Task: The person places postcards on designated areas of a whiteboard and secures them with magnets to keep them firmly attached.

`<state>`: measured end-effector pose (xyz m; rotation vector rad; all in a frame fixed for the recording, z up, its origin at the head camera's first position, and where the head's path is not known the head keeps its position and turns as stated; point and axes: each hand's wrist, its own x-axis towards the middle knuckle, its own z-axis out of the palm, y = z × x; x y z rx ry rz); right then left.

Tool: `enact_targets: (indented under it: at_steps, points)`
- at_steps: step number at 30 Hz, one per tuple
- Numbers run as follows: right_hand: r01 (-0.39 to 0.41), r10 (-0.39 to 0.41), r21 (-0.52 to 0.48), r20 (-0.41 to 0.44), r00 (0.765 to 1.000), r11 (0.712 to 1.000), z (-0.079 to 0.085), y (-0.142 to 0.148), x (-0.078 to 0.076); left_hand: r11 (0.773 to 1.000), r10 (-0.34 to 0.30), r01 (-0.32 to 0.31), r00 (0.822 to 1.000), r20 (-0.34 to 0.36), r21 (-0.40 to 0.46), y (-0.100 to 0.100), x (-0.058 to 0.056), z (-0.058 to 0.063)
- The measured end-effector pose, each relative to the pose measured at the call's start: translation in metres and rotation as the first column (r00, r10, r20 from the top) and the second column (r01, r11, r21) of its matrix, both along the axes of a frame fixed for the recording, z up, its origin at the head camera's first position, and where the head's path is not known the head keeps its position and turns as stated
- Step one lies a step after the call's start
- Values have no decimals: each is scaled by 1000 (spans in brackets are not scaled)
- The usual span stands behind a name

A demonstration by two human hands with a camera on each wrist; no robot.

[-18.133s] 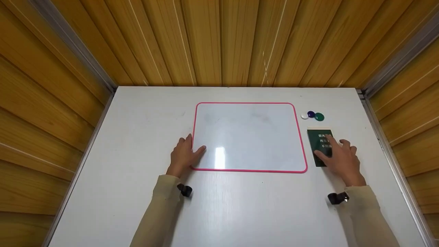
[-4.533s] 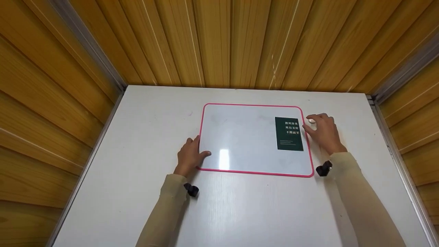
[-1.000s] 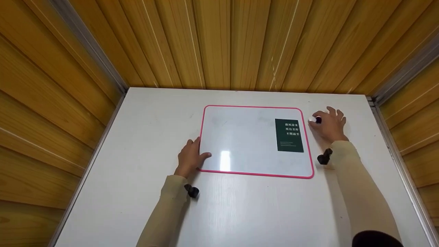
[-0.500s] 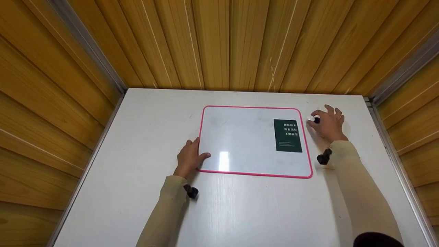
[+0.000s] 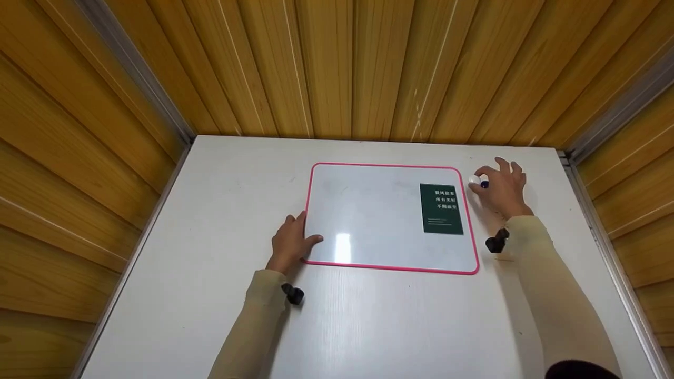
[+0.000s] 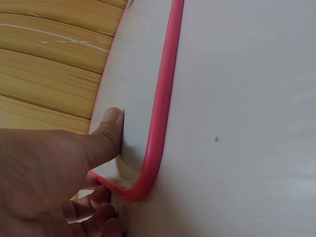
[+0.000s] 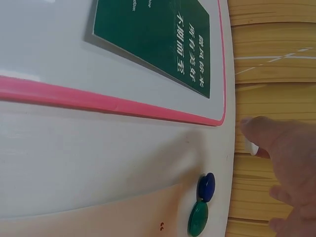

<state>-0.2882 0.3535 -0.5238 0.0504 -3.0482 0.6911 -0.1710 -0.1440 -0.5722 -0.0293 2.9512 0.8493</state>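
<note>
A whiteboard [image 5: 368, 226] with a pink rim lies on the white table. My left hand [image 5: 289, 243] grips its near left corner, the thumb on the board's face and the fingers curled at the edge. Between thumb and forefinger my right hand [image 5: 503, 192] pinches a white round magnet [image 5: 474, 180], held just beyond the board's right rim and above the table in the right wrist view. A blue magnet [image 7: 207, 187] and a green magnet [image 7: 198, 218] touch each other on the table below that hand. On the board's right part rests a dark green card [image 5: 441, 209] with white lettering.
A pale peach card [image 7: 118, 215] lies on the table beneath my right forearm, mostly hidden in the head view. Wood-panelled walls [image 5: 326, 68] close off the back and sides. A black rounded object [image 5: 582, 370] shows at the bottom right.
Since the first frame, the green card has gone from the table onto the board. Over the last second my right hand has drawn the pinched white magnet slightly left and up, uncovering the blue one.
</note>
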Motion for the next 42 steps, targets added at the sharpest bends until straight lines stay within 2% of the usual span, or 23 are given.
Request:
enact_targets:
  at_steps: [19,42]
  points:
    - [-10,9,7,7,1000,1000,5,-12,-2,1000,3,-3,1000,-8,16,-1,-2,-2]
    - [-8,8,0,51,999,1000,-2,-38,-7,999,19,-20,1000,6,36,-2,2,1]
